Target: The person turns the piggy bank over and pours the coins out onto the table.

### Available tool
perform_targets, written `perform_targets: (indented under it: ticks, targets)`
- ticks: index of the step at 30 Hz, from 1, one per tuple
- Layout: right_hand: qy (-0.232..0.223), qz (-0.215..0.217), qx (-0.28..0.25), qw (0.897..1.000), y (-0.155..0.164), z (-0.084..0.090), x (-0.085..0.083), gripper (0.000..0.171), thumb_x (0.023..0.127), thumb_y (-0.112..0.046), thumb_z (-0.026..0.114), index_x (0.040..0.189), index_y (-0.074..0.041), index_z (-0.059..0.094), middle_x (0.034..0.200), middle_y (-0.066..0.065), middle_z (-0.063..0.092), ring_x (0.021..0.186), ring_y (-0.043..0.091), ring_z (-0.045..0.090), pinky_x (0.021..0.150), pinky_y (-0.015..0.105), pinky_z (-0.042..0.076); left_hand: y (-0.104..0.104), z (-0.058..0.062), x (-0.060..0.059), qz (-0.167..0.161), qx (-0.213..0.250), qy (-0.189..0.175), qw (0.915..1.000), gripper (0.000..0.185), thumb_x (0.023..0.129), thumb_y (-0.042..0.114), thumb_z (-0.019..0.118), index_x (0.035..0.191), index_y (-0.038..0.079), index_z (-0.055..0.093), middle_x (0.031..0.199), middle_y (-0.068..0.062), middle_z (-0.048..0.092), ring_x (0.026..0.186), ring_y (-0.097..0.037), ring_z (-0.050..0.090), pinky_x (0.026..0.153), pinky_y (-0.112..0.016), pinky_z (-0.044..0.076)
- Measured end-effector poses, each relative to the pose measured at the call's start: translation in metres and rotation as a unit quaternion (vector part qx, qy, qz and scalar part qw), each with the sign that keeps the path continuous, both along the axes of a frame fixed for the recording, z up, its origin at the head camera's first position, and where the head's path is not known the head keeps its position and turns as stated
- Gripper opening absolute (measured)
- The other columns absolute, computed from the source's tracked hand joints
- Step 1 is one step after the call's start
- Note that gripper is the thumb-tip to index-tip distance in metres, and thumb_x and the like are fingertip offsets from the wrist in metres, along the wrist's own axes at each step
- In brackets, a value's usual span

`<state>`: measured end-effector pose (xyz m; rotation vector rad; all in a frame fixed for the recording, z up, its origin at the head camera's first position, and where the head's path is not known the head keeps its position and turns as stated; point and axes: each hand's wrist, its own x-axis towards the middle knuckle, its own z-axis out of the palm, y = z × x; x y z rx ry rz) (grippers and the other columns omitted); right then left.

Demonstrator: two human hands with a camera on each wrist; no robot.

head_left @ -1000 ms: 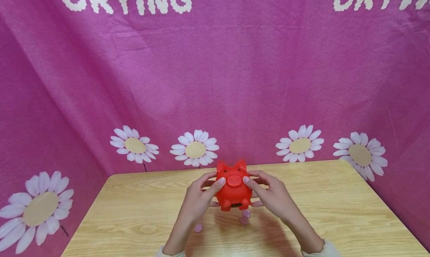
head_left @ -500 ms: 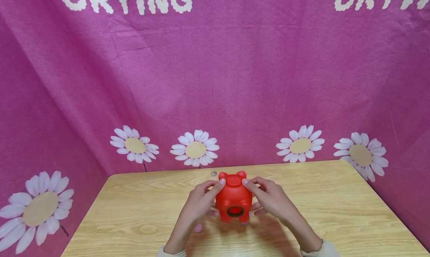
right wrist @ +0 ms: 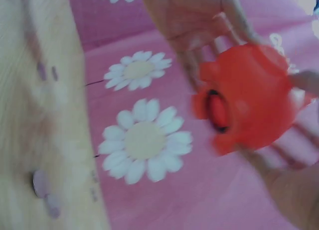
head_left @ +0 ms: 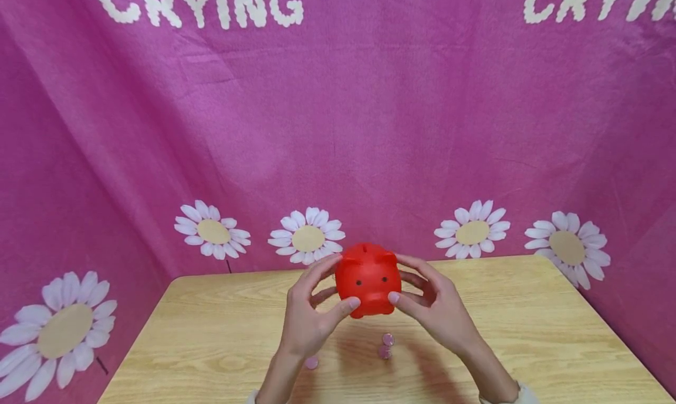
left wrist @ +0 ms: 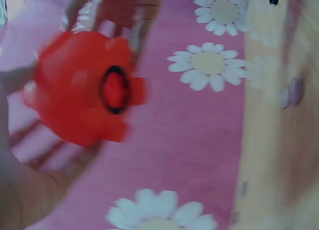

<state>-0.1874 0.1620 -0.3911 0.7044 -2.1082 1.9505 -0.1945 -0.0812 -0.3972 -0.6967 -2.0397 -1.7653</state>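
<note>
Two hands, the left hand point(head_left: 306, 322) and the right hand point(head_left: 435, 310), grip a red plastic piggy bank point(head_left: 368, 279) above the wooden desk point(head_left: 211, 333); its contents are hidden. Three pink coins point(head_left: 387, 345) lie below. The backdrop reads "CRYING" point(head_left: 198, 4).
</note>
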Motion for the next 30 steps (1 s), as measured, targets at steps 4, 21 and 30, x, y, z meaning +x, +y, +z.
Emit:
perform_targets:
  ticks: [4, 21, 30]
  targets:
    - [0.168, 0.061, -0.07, 0.981, 0.001, 0.007, 0.007, 0.073, 0.078, 0.027, 0.074, 0.146, 0.011, 0.053, 0.16, 0.025, 0.049, 0.145, 0.025, 0.057, 0.105, 0.037, 0.061, -0.004, 0.01, 0.003, -0.063, 0.027, 0.222, 0.9726, 0.068, 0.084, 0.008, 0.091, 0.144, -0.002, 0.061, 0.153, -0.027, 0.054, 0.143, -0.032, 0.058, 0.111, -0.042, 0.057]
    - [0.07, 0.033, -0.032, 0.996, 0.0, -0.001, 0.0, 0.069, 0.085, 0.018, 0.078, 0.148, 0.002, 0.057, 0.161, 0.005, 0.054, 0.141, 0.012, 0.061, 0.101, 0.034, 0.063, -0.007, 0.002, -0.002, -0.048, 0.014, 0.103, 0.9934, 0.07, 0.08, -0.004, 0.088, 0.145, 0.005, 0.063, 0.155, -0.017, 0.057, 0.14, -0.017, 0.059, 0.103, -0.032, 0.061]
    - [0.057, 0.028, -0.023, 0.998, 0.0, -0.006, -0.003, 0.068, 0.087, 0.014, 0.078, 0.15, 0.0, 0.056, 0.158, 0.001, 0.056, 0.137, 0.011, 0.063, 0.099, 0.033, 0.064, -0.007, -0.001, -0.003, -0.038, 0.001, 0.082, 0.9959, 0.068, 0.083, -0.002, 0.087, 0.146, 0.007, 0.063, 0.155, -0.015, 0.058, 0.139, -0.016, 0.06, 0.1, -0.035, 0.063]
